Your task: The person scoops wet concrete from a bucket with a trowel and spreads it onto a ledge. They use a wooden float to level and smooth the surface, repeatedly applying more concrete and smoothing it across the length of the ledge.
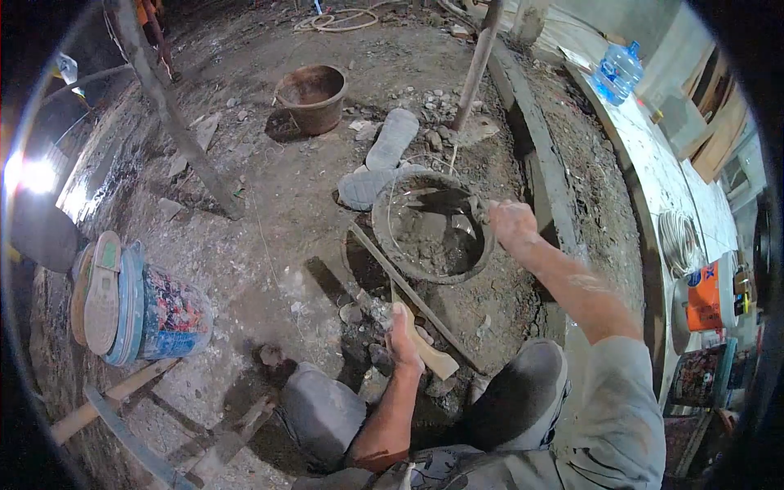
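A round bucket (433, 230) with wet grey mix in it stands in front of me, a metal blade showing inside. At its right rim, my right hand (512, 224) is closed round a handle, which the fingers mostly hide. My left hand (403, 339) grips a tool with a pale wooden handle (437, 359) between my knees, left of a long thin strip (416, 302) that leans by the bucket. The tool's far end is hard to make out.
Grey slippers (392, 139) lie beyond the bucket, near a brown basin (314, 98) and an upright pole (478, 69). A blue bucket (167, 314) stands left, with a wooden-handled tool (114, 400) below it. A concrete edge (543, 163) runs along the right.
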Motion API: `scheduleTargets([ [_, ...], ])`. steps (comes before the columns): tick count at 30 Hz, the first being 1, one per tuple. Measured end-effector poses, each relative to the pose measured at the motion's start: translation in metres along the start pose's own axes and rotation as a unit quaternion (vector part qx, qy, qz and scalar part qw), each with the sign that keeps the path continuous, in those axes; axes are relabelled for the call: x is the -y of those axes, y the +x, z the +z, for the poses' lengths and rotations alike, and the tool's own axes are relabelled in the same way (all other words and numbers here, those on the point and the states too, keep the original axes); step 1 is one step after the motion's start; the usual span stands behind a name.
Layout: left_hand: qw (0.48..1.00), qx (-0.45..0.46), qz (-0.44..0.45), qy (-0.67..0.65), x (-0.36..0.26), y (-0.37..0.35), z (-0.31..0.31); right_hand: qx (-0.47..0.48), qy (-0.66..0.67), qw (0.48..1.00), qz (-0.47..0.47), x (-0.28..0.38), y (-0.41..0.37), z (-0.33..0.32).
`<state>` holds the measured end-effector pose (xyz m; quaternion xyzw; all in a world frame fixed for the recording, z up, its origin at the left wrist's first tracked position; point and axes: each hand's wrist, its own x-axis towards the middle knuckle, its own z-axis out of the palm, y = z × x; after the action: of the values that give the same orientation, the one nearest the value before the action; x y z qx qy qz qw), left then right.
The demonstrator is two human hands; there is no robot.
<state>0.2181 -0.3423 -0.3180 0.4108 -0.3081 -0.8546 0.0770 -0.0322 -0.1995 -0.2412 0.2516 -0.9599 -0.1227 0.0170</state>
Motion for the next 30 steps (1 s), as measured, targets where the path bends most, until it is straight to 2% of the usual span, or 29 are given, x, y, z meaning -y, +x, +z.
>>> scheduleTargets([
  [1, 1.0, 0.005, -0.008, 0.001, -0.001, -0.001, -0.001, 0.045, 0.005, 0.999, 0.002, 0.005, 0.003, 0.006],
  [2, 1.0, 0.003, -0.008, 0.0, -0.001, 0.0, -0.001, 0.046, 0.004, 0.999, 0.0, 0.004, 0.002, 0.011],
  [4, 1.0, -0.012, 0.001, 0.005, 0.001, 0.002, -0.002, 0.149, 0.034, 0.988, -0.026, 0.003, -0.005, 0.011],
  [5, 1.0, -0.012, -0.001, 0.002, 0.0, 0.002, -0.002, 0.181, 0.054, 0.982, -0.002, 0.001, -0.007, 0.012],
  [8, 1.0, -0.019, -0.003, -0.011, -0.001, 0.0, -0.004, 0.24, 0.092, 0.966, -0.032, -0.014, -0.012, 0.015],
  [9, 1.0, -0.02, -0.007, -0.009, 0.0, 0.001, -0.004, 0.24, 0.092, 0.966, -0.03, -0.02, -0.017, 0.02],
  [11, 1.0, -0.021, -0.012, -0.007, -0.002, 0.002, -0.002, 0.129, 0.2, 0.971, -0.021, -0.024, -0.033, 0.034],
  [12, 1.0, -0.015, -0.012, -0.002, -0.004, -0.001, 0.001, 0.131, 0.201, 0.971, -0.02, -0.021, -0.041, 0.037],
  [14, 1.0, -0.009, -0.017, 0.002, -0.003, -0.001, 0.001, 0.081, 0.423, 0.898, 0.087, -0.018, -0.053, 0.042],
  [15, 1.0, -0.007, -0.02, 0.008, -0.001, 0.002, 0.001, 0.083, 0.422, 0.899, 0.089, -0.018, -0.053, 0.043],
  [17, 1.0, -0.004, -0.027, 0.015, 0.003, 0.003, 0.001, 0.235, 0.278, 0.93, 0.058, -0.022, -0.053, 0.045],
  [18, 1.0, 0.002, -0.022, 0.013, 0.003, 0.004, 0.003, 0.237, 0.277, 0.929, 0.061, -0.018, -0.052, 0.035],
  [20, 1.0, 0.011, -0.017, 0.014, 0.003, 0.005, 0.006, 0.351, 0.287, 0.882, 0.129, -0.007, -0.05, 0.008],
  [21, 0.999, 0.014, -0.023, 0.024, 0.003, 0.006, 0.007, 0.35, 0.287, 0.882, 0.131, -0.011, -0.05, 0.024],
  [23, 0.999, 0.017, -0.033, 0.034, 0.004, 0.006, 0.007, 0.326, 0.252, 0.911, 0.033, -0.02, -0.054, 0.071],
  [26, 0.998, 0.036, -0.04, 0.038, 0.008, 0.013, 0.006, 0.316, 0.258, 0.913, -0.017, -0.015, -0.065, 0.06],
  [27, 0.998, 0.039, -0.043, 0.029, 0.01, 0.014, 0.004, 0.33, 0.354, 0.864, 0.137, 0.012, -0.073, -0.015],
  [28, 0.997, 0.046, -0.05, 0.022, 0.012, 0.014, 0.005, 0.33, 0.354, 0.863, 0.147, 0.016, -0.071, 0.006],
  [30, 0.999, 0.031, -0.03, 0.022, 0.011, 0.008, 0.012, 0.27, 0.199, 0.942, -0.013, 0.005, -0.074, 0.061],
])
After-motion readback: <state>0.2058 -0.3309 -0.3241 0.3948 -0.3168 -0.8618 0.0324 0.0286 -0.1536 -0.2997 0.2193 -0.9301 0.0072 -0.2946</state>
